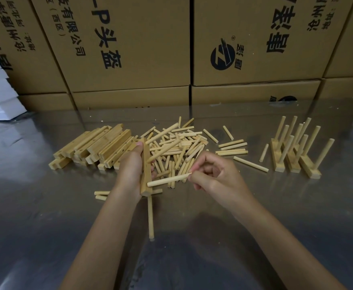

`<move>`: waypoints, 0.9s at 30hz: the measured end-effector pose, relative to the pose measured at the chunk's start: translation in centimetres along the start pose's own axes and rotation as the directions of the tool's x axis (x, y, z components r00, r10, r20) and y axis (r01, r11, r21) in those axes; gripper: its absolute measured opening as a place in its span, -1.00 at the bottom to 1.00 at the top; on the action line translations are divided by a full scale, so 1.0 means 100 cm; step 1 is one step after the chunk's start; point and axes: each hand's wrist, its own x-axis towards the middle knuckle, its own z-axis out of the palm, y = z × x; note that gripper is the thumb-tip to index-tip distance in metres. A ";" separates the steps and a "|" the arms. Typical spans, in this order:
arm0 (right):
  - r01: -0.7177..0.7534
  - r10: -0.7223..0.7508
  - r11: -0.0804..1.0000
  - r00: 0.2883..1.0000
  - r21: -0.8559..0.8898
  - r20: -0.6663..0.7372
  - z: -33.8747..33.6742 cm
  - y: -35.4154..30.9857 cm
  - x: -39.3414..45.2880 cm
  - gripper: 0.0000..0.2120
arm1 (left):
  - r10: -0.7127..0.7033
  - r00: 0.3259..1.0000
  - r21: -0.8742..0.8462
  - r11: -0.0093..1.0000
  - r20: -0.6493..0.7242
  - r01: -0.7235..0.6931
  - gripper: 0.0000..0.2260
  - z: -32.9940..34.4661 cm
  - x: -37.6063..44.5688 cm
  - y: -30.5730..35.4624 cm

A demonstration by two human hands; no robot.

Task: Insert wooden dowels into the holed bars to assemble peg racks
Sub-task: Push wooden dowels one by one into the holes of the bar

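Wooden bar [146,168] stands gripped in the left hand [132,164], one dowel already angled from its upper hole. The right hand [211,174] pinches a second dowel [168,181] by its end, the tip at the bar's lower hole. Right of the bar lie the loose pile [177,147] and, farther off, finished racks [295,147]. Held so far back, the dowel could enter skewed and jam.

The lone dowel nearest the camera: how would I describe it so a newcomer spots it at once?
Start at the metal table, then the left hand gripping a holed bar. Just below that bar one dowel lies alone, pointing toward the camera. Unlike the heaped dowels, it touches none.
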 end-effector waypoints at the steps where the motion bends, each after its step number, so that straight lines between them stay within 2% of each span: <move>1: -0.007 0.006 1.000 1.000 -0.004 -0.007 0.000 0.000 0.000 -0.89 | 0.002 1.000 -0.002 1.000 0.006 -0.002 -0.68 0.000 -0.001 0.000; 6: -0.045 0.044 0.999 0.999 -0.009 -0.030 0.000 0.001 0.001 -0.91 | 0.012 1.000 0.032 0.999 0.016 -0.012 -0.64 0.003 -0.006 0.001; 11: 0.035 -0.034 0.999 0.999 0.018 -0.015 0.000 -0.001 -0.001 -0.89 | 0.087 0.996 0.092 0.992 -0.028 -0.084 -0.69 0.005 -0.009 -0.002; 15: 0.026 -0.034 0.994 0.997 0.110 0.066 0.009 0.001 -0.005 -0.90 | 0.069 0.997 0.068 0.995 -0.036 -0.066 -0.68 0.006 -0.009 -0.002; 18: 0.042 -0.056 0.992 0.992 0.118 0.111 0.018 0.006 -0.008 -0.89 | 0.058 0.997 0.060 0.997 -0.047 -0.055 -0.65 0.006 -0.009 -0.001; 27: 0.080 -0.084 0.987 0.996 0.142 0.024 0.029 0.010 -0.012 -0.89 | 0.138 0.990 0.096 0.986 -0.042 -0.133 -0.66 0.009 -0.010 -0.008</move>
